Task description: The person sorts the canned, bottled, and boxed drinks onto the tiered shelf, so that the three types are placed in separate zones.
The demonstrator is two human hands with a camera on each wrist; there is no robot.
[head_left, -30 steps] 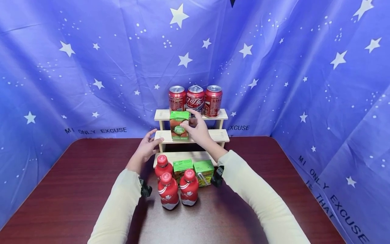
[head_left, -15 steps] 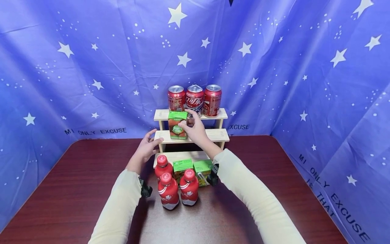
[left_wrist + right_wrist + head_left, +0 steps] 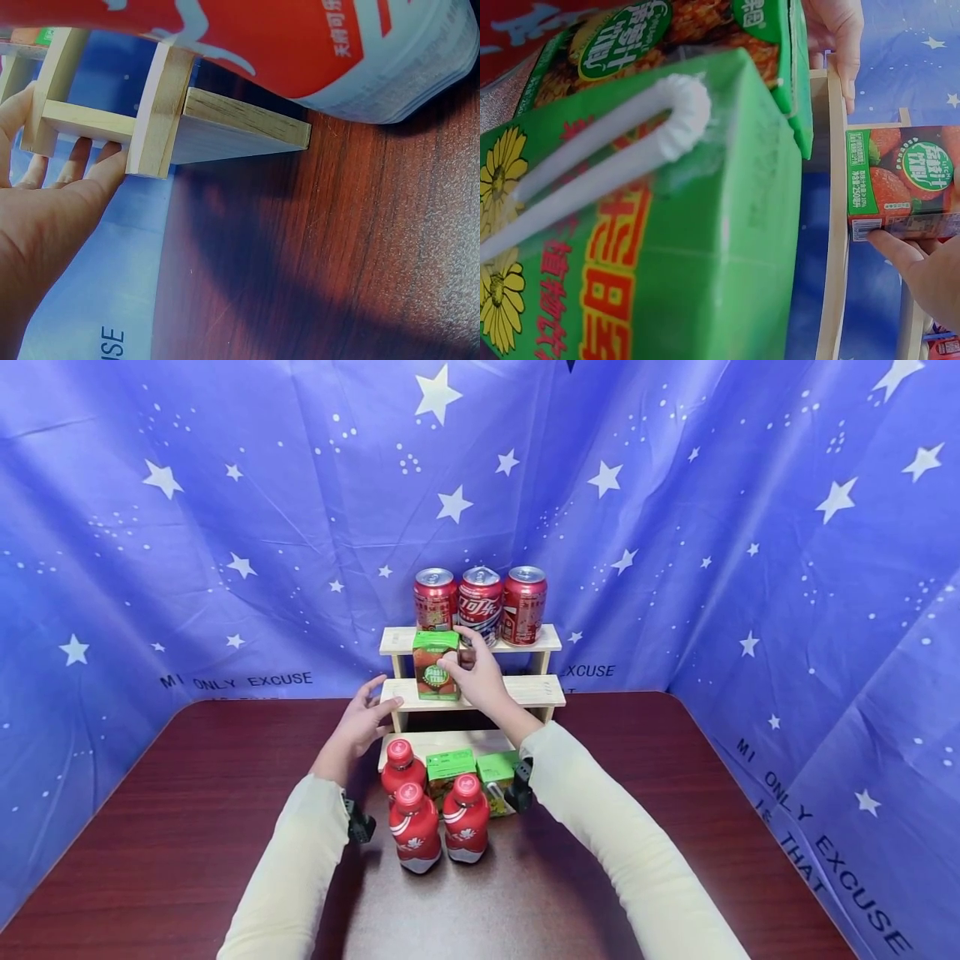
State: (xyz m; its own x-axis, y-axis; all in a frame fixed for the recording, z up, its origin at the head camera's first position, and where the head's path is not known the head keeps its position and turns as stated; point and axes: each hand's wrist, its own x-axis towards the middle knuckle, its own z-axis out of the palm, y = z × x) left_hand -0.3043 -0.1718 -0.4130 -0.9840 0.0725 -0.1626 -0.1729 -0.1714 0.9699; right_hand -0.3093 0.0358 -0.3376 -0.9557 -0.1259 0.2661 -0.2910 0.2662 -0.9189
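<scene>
the right hand point(image 3: 480, 681) grasps a small green-topped carton drink box point(image 3: 427, 675) with red fruit printed on it, pinching it between thumb and fingers where it stands upright near the left end of the middle shelf of a pale wooden three-tier stand point(image 3: 532, 691). the carton's print includes a barcode, "250毫升" and a round green badge with white lettering, "饮料" legible in it. the left hand point(image 3: 363, 720) grips the stand at the left end of that same shelf, thumb on the board and fingers reaching behind the support.

on the top shelf stand three red metal cans point(image 3: 480, 602) with silver lids, in a row; the middle one shows large white characters including "可乐". on the reddish-brown wood-grain table point(image 3: 150, 827), before the lowest shelf, are three red bottles with red screw caps point(image 3: 416, 839); the left wrist view shows "天府可乐" on one. near them stand two green rectangular cartons point(image 3: 497, 765); the one on the right bears a bent white straw, yellow flowers and "植物饮". every container is closed, its contents hidden. the blue star-patterned curtain point(image 3: 300, 527) reads "mi only excuse".
</scene>
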